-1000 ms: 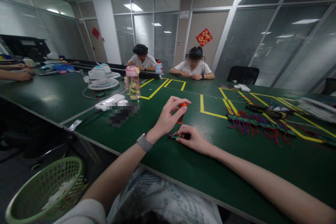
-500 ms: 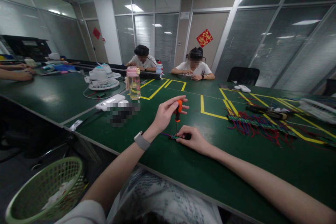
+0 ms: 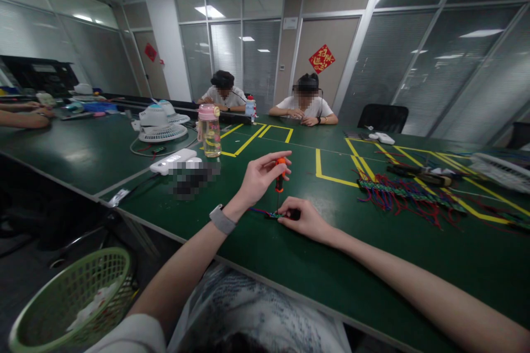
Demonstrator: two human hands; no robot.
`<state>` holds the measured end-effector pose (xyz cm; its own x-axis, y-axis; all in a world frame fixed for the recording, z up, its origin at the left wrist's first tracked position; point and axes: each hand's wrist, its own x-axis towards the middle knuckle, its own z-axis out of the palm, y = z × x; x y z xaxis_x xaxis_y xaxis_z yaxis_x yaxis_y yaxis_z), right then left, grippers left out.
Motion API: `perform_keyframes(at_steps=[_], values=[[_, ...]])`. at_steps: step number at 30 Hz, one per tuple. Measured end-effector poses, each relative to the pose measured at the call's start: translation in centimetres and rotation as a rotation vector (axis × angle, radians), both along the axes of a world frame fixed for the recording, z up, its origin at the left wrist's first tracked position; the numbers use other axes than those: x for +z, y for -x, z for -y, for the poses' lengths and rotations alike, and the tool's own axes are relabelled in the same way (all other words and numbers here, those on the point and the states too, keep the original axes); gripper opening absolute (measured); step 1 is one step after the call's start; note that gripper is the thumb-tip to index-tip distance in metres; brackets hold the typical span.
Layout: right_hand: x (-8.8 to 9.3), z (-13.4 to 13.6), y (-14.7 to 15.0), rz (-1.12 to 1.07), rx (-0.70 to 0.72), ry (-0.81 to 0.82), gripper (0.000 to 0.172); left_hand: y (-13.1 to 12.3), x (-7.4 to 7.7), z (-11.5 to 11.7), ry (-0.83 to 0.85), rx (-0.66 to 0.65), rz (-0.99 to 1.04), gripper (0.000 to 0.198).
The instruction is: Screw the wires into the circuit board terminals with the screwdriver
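Left hand [image 3: 253, 179], at the centre of the frame: thumb and fingers closed on the orange-and-black handle of a screwdriver [image 3: 280, 182]. The tool stands near upright, its shaft pointing down at a small circuit board [image 3: 271, 215] just below centre; whether the tip touches, I cannot tell from here. Right hand [image 3: 304, 219]: resting on the desk [image 3: 306, 270], thumb and forefinger pinched at the board's right end beside the shaft. The two hands are near each other but apart. Red and blue wires [image 3: 259, 210] lead off the board to the left. A watch [image 3: 222, 219] is worn on the left wrist.

Also noted: a pink-lidded bottle [image 3: 211, 132] left of centre, a white power strip [image 3: 173, 161] lower left of it, wired circuit boards [image 3: 406, 193] at right, and a green basket [image 3: 103, 256] lower left. Two seated people face the desk at upper centre.
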<state>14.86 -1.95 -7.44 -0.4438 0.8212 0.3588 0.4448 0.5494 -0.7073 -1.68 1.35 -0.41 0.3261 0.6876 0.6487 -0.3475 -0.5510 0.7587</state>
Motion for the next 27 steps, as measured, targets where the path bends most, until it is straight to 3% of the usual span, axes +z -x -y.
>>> perform_keyframes(at_steps=[3, 9, 15, 21, 27], values=[[-0.15, -0.1, -0.02, -0.003, -0.003, -0.008, 0.005, 0.13, 0.05, 0.02, -0.099, 0.114, -0.059, 0.03], [-0.23, -0.17, -0.03, -0.012, 0.013, 0.001, 0.005, -0.18, -0.04, 0.06, 0.038, -0.085, 0.0, 0.036], [-0.22, -0.16, -0.02, -0.017, 0.011, -0.001, 0.004, 0.27, 0.08, -0.01, -0.041, 0.223, -0.044, 0.029], [-0.14, -0.11, 0.0, -0.016, 0.012, -0.005, 0.005, 0.18, 0.04, -0.18, 0.088, -0.011, 0.032, 0.035], [-0.18, -0.09, 0.0, -0.012, 0.007, -0.004, 0.005, 0.34, -0.08, -0.51, 0.076, 0.144, 0.01, 0.035]])
